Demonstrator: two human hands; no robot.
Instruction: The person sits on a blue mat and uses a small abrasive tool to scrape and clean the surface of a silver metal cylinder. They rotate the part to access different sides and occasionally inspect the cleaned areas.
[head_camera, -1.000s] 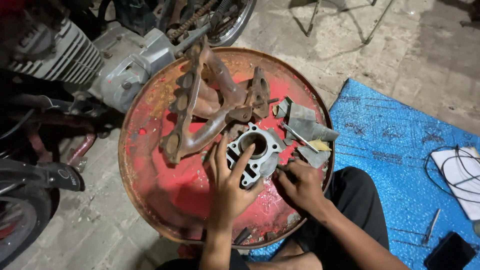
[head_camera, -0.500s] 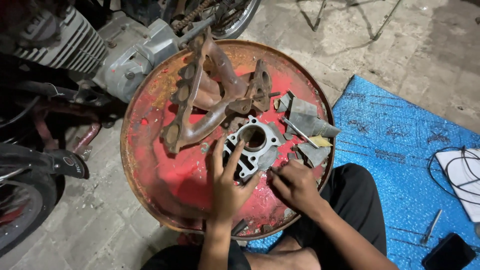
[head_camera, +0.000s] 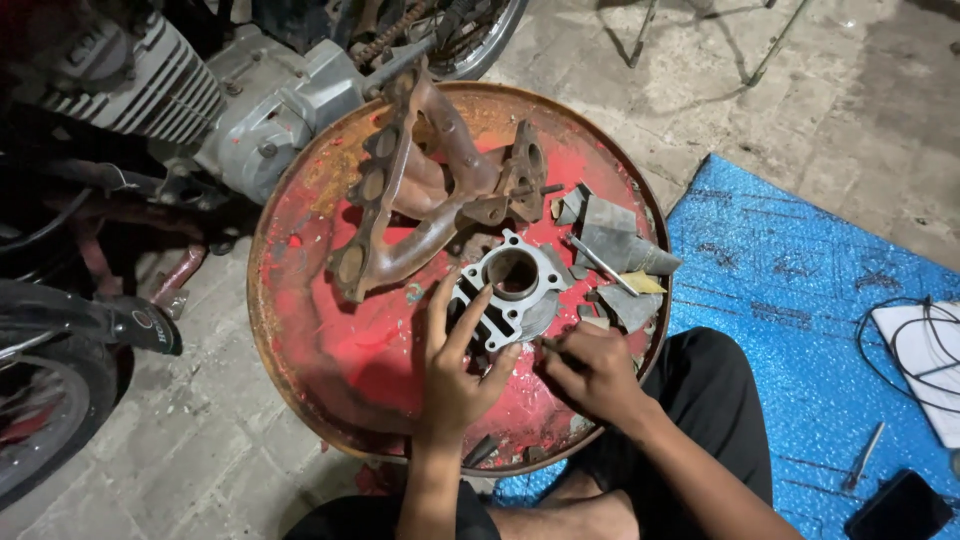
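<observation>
A silver finned engine cylinder block (head_camera: 515, 283) lies on a round red rusty metal drum lid (head_camera: 330, 350). My left hand (head_camera: 455, 370) rests on the block's near left side, fingers spread over its fins. My right hand (head_camera: 595, 372) is at the block's near right edge, fingers closed around a small thin tool whose tip touches the block. A rusty exhaust manifold (head_camera: 420, 190) lies just beyond the block on the lid.
Grey scraps of sandpaper or gasket (head_camera: 620, 250) lie at the lid's right. A motorcycle engine (head_camera: 180, 90) and wheel (head_camera: 40, 400) stand at left. A blue mat (head_camera: 800, 330) at right carries a white sheet with cable (head_camera: 925, 355), a phone (head_camera: 900, 508) and a screwdriver (head_camera: 862, 455).
The view has shifted slightly. My right hand has moved in closer to the block's near edge; my left hand stays on the block.
</observation>
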